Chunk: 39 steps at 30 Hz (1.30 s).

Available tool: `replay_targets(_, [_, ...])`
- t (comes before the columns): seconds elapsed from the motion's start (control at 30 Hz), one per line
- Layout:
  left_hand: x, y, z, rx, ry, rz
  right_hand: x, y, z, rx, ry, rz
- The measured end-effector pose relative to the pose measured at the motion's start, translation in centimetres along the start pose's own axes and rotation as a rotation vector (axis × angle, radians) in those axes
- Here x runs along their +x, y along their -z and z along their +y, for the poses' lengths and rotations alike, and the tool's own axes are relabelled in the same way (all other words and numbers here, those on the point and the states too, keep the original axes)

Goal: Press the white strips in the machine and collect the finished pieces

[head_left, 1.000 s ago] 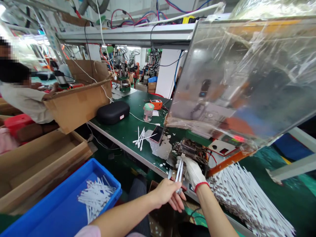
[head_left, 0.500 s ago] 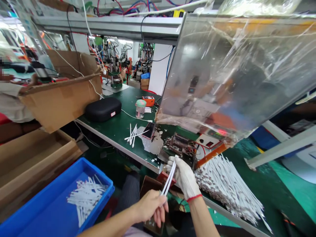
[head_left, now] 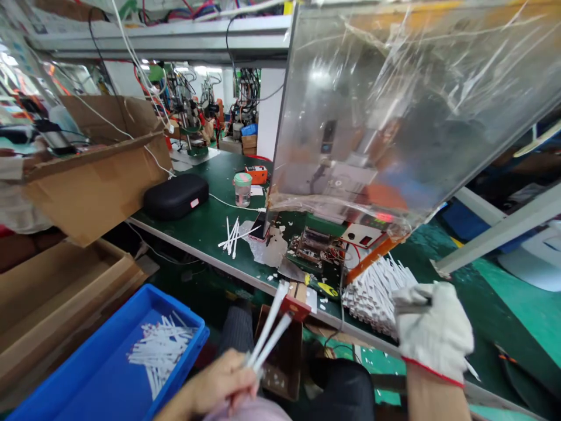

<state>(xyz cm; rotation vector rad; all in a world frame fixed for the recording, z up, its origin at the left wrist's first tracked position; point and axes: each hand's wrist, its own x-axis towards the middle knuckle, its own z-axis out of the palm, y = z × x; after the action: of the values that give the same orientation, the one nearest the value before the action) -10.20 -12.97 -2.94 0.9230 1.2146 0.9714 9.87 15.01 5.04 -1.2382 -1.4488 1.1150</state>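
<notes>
My bare left hand [head_left: 228, 377] is closed round the lower ends of two long, thin white strips [head_left: 268, 330], which slant up and away from it. Their far ends overlap a small red block [head_left: 294, 308] at the bench edge. On the right, my right hand [head_left: 432, 327], in a white glove with a red cuff, lies over a large pile of similar white strips [head_left: 377, 292]. Its fingers are curled, and whatever is between them is hidden. Near the block lies a yellow-and-black-handled tool [head_left: 322, 286], beside a small open device with wires [head_left: 318, 245].
A clear plastic-wrapped guard [head_left: 372, 117] hangs over the bench. Several loose strips [head_left: 232, 237], a phone [head_left: 262, 227], a lidded jar [head_left: 242, 190] and a black case [head_left: 176, 196] sit leftward. A blue bin [head_left: 87, 362] holds more strips. Cardboard boxes [head_left: 96, 187] stand at left.
My right hand has left the strips' upper ends and moved right to the pile. My left hand has drawn down and left with the two strips. The yellow-handled tool is now visible.
</notes>
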Motion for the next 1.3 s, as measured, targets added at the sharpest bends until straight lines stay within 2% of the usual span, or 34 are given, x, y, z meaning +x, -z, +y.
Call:
replay_targets(0.07, [-0.3, 1.7, -0.4, -0.001, 0.006, 0.054, -2.1, 0.9, 0.6, -0.106, 0.041, -0.019])
replay_targets(0.17, [-0.1, 3.7, -0.2, 0.048, 0.004, 0.107, -5.9, 0.7, 3.4, -0.487, -0.047, -0.31])
replay_targets(0.23, [0.2, 5.0, 0.1, 0.084, 0.002, 0.15, -7.6, 0.4, 5.6, -0.632, -0.091, -0.437])
replay_targets(0.3, [0.5, 6.4, 0.4, 0.127, -0.013, 0.253, -8.3, 0.5, 7.2, -0.659, -0.085, -0.501])
replay_targets(0.37, [1.2, 8.2, 1.0, 0.179, -0.025, 0.412, -8.0, 1.2, 7.6, -0.659, -0.061, -0.54])
replay_targets(0.47, [2.9, 11.9, 2.3, 0.305, -0.042, 0.651, -6.1, 3.1, 5.6, -0.69, -0.045, -0.484])
replay_targets(0.57, [5.6, 15.9, 3.9, 0.491, -0.028, 0.786, -2.5, 5.4, 2.5, -0.85, -0.039, -0.277])
replay_targets(0.63, [7.4, 18.2, 4.8, 0.639, 0.052, 0.847, 0.7, 6.8, 1.2, -0.948, -0.026, -0.171])
replay_targets(0.7, [8.8, 19.6, 5.3, 0.787, 0.156, 0.906, 4.0, 7.8, 1.1, -1.028, -0.013, -0.136])
replay_targets(0.77, [9.5, 20.0, 5.1, 0.893, 0.216, 0.964, 6.9, 8.3, 1.9, -1.125, -0.066, -0.165])
replay_targets(0.87, [9.1, 18.8, 3.7, 0.896, 0.17, 1.02, 10.0, 8.3, 3.8, -1.214, -0.145, -0.241])
replay_targets(0.97, [7.9, 15.9, 1.2, 0.749, 0.028, 0.973, 11.9, 7.6, 5.2, -1.225, -0.156, -0.306])
replay_targets(1.07, [6.8, 11.6, -2.0, 0.567, -0.04, 0.899, 13.0, 7.1, 5.8, -1.256, -0.162, -0.36])
replay_targets(1.17, [6.3, 6.6, -5.5, 0.454, 0.026, 0.82, 13.7, 7.3, 5.8, -1.303, -0.16, -0.386])
replay_targets(1.3, [6.5, 0.6, -9.1, 0.454, 0.127, 0.551, 14.0, 7.7, 5.7, -1.354, -0.148, -0.42])
